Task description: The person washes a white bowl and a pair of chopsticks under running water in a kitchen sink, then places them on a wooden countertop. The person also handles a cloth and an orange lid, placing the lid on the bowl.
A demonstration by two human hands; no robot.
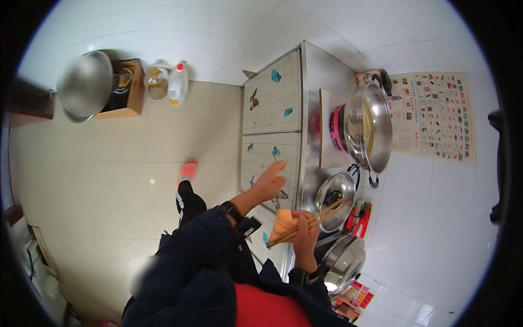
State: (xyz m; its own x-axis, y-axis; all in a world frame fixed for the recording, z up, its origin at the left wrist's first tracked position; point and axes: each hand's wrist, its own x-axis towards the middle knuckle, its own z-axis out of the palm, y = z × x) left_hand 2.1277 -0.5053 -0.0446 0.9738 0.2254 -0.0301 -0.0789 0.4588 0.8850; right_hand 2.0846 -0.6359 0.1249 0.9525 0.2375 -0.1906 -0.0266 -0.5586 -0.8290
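Note:
My left hand [267,183] is held out in front of the white cabinet doors [269,108] with blue motifs. It holds nothing, and its fingers are apart. My right hand [306,237] grips long wooden chopsticks [282,238] together with a folded orange cloth [282,224]. The chopsticks' far ends are blurred and appear over a steel pot lid [322,190] with a black knob on the counter; contact cannot be told. Beyond the lid, a wide steel pan [382,157] holding pale liquid stands on a pink-and-black base [338,128].
The metal counter [322,61] runs along my right, its edge beside my right hand. A lidded steel pot [347,261] stands near me. A printed poster [437,118] hangs on the tiled wall. On the floor are a cardboard box [137,90], a jug [178,86] and a steel basin [106,61].

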